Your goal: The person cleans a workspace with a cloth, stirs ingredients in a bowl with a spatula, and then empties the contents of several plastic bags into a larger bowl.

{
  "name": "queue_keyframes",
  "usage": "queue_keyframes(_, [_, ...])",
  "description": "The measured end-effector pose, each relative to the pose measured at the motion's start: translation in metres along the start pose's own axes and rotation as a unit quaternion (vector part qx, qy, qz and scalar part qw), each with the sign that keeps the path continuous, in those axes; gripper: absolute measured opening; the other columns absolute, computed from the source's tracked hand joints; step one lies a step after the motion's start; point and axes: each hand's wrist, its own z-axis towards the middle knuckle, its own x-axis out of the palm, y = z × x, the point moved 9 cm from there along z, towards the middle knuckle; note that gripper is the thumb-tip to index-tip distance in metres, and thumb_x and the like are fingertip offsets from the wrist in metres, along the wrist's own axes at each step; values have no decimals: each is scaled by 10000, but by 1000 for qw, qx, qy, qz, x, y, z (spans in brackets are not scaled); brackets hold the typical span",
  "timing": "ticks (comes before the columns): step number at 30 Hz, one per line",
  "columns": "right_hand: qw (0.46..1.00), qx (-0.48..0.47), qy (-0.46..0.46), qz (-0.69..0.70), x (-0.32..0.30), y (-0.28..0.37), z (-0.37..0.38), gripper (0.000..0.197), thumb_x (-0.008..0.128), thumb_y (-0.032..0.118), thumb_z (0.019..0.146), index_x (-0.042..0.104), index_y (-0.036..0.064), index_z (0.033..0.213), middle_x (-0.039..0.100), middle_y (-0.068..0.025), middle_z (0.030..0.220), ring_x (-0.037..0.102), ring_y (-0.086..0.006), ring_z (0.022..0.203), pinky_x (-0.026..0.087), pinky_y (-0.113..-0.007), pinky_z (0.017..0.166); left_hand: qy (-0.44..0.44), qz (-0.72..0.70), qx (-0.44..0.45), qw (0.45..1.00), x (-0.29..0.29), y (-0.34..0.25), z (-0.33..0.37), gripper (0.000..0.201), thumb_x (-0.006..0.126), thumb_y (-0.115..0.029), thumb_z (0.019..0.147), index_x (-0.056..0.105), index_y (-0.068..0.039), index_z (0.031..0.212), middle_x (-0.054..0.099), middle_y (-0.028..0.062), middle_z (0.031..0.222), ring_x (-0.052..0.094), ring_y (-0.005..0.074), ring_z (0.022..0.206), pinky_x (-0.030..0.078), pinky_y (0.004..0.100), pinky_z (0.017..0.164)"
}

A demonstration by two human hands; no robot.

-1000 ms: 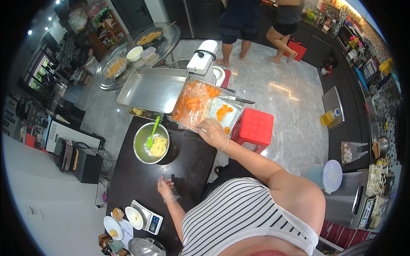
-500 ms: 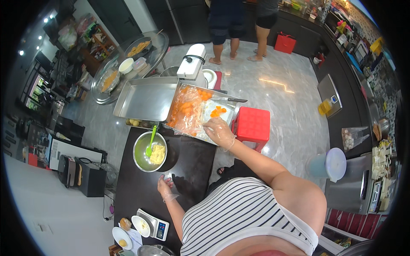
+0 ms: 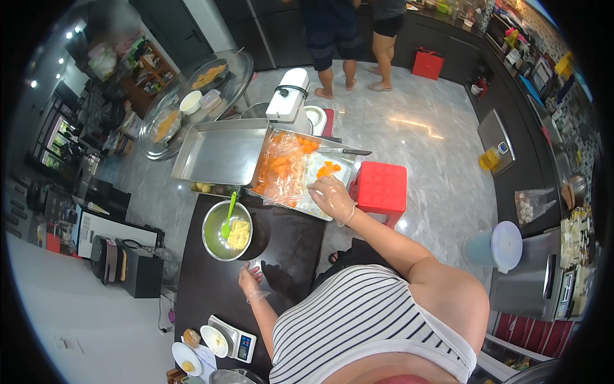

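Two-handed, wearing thin, wrinkled clear gloves [image 3: 346, 214]: hovering with the right hand [image 3: 330, 197] over the shallow rectangular metal tray [image 3: 346, 168], holding its fingers narrow, being unable to tell if pinching anything; staying near angular orange chunks [image 3: 329, 169] in that tray, beside crumpled glossy film [image 3: 281, 169]. Holding the left hand [image 3: 250, 280] half-curled, with loose fingers, near the round shiny bowl [image 3: 213, 238] of crumbly yellow mash [image 3: 239, 235].

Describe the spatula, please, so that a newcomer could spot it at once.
On the dark table, find the round metal bowl beyond the left hand. The spatula leans inside it beside a yellow lump, its handle crossing the far rim. Its bright green sets it apart from the silver bowl and yellow lump.
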Motion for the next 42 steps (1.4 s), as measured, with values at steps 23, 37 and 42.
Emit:
queue_keyframes(23, [997,-46,41,38,27,24,8,108,619,110,757,646,39,833,609,-124,808,565,-305,786,434,-409,729,-25,-37,-10,999,-34,16,6,493,437,-400,905,457,-55,1256,624,92,820,566,158,571,419,252,479])
queue_keyframes(37, [985,34,164,34,44,13,-3,153,589,145,788,671,19,813,620,-173,786,579,-338,793,454,-415,751,-163,-25,91,982,-13,-45,51,313,469,-246,891,471,0,1083,543,59,678,487,103,429,370,231,367])
queue_keyframes(42, [955,70,285,-50,54,-26,-27,246,543,221,817,674,12,826,632,-190,833,595,-347,826,463,-434,762,-168,-58,89,980,-16,-48,61,242,464,-232,889,502,-19,997,527,55,676,489,107,445,367,219,366])
